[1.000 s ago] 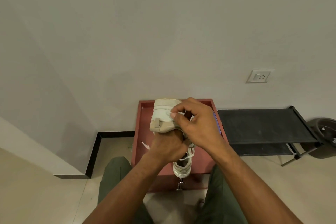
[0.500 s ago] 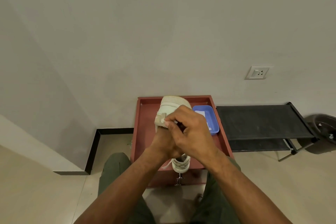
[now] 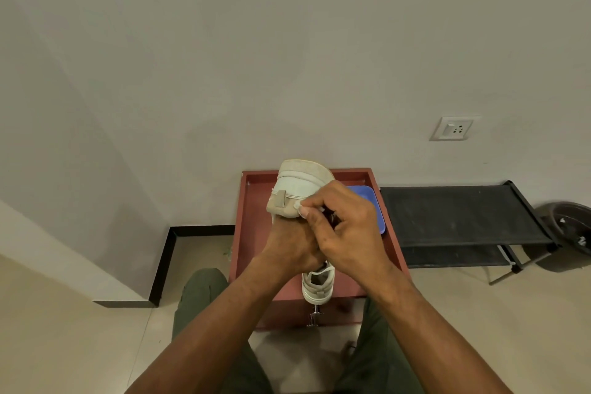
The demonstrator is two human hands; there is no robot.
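A white sneaker [image 3: 295,187] is held up in front of me, heel upward, over a reddish-brown tray table [image 3: 254,201]. My left hand [image 3: 287,245] grips the shoe from below around its middle. My right hand [image 3: 347,232] curls over the shoe's side, fingertips pinching at the heel collar; whether a small cloth or pad sits under them I cannot tell. A second white sneaker [image 3: 318,285] lies on the tray near its front edge, partly hidden by my hands.
A blue plastic tray [image 3: 372,205] sits at the right of the red tray. A black low rack [image 3: 460,217] stands to the right, a dark bin [image 3: 569,227] beyond it. A wall socket [image 3: 454,128] is above. My knees flank the tray.
My hands have drawn closer together on the shoe and the right fingertips slid down toward the heel collar. The view shifted, and the blue tray came out from behind my right hand.
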